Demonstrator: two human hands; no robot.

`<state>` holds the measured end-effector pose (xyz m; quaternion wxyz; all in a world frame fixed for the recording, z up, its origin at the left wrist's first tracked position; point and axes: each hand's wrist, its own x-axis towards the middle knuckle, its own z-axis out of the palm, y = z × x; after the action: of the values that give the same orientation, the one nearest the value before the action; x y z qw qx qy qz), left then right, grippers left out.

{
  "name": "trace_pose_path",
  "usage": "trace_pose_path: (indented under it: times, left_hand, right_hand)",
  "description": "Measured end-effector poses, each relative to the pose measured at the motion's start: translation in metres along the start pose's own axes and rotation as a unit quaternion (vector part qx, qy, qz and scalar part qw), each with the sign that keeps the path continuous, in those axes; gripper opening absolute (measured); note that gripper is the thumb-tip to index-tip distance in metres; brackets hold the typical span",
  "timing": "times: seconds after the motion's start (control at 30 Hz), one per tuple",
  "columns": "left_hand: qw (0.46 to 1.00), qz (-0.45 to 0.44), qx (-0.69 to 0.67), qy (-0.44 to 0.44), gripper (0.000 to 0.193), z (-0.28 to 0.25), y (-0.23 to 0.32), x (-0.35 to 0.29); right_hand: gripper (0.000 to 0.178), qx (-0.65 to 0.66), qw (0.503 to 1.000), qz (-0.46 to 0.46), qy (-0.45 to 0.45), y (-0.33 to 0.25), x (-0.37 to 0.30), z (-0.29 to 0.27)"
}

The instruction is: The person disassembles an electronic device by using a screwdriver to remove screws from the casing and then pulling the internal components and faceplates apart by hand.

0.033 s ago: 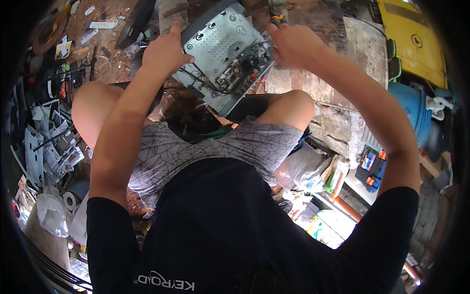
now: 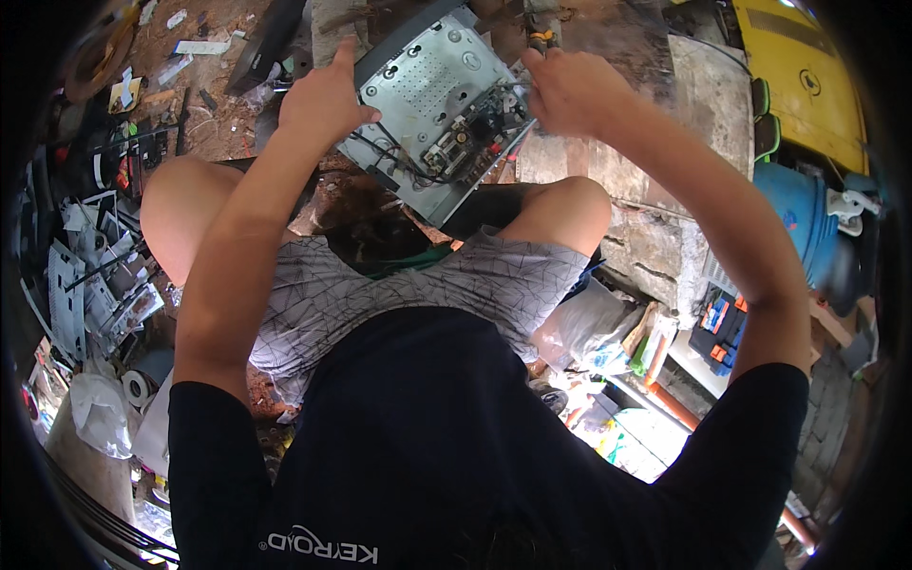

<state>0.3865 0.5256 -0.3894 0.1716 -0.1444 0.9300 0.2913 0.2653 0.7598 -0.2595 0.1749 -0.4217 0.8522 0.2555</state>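
An opened metal device casing (image 2: 423,76) lies tilted in front of my knees, its perforated base facing up. A circuit board (image 2: 465,142) with dark cables sits along its near right side. My left hand (image 2: 323,103) holds the casing's left edge, thumb over the rim and index finger stretched out; its other fingers are hidden. At the casing's right edge is my right hand (image 2: 575,90), its fingers curled closed beside the board. What lies inside those fingers is hidden. Just beyond them shows a small yellow-orange item (image 2: 541,36), too small to name.
Scrap metal pieces (image 2: 71,294) are piled at the left, near a clear plastic bag (image 2: 103,413). Worn boards (image 2: 655,190) cover the ground at right. Farther right stand a blue drum (image 2: 798,214) and a yellow panel (image 2: 803,76). Small debris litters the dirt at the far left.
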Motion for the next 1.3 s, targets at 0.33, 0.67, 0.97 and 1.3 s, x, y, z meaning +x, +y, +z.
trace_pose_path:
  times: [0.33, 0.67, 0.97, 1.3]
  left_hand:
    - [1.0, -0.004, 0.005, -0.005, 0.107, 0.002, -0.001, 0.001]
    - [1.0, -0.009, 0.011, -0.007, 0.105, 0.0, 0.001, 0.0]
    - [0.999, -0.018, 0.016, -0.025, 0.107, -0.006, 0.005, -0.002]
    - [0.999, -0.015, 0.018, -0.025, 0.108, -0.005, 0.004, 0.0]
  right_hand:
    - [0.048, 0.177, 0.974, 0.067, 0.128, 0.02, -0.017, 0.021]
    - [0.038, 0.186, 0.963, 0.066, 0.186, 0.008, -0.029, 0.032]
    - [0.044, 0.19, 0.95, -0.015, 0.247, 0.016, -0.028, 0.036]
    - [0.05, 0.161, 0.969, -0.011, 0.185, 0.006, -0.032, 0.026]
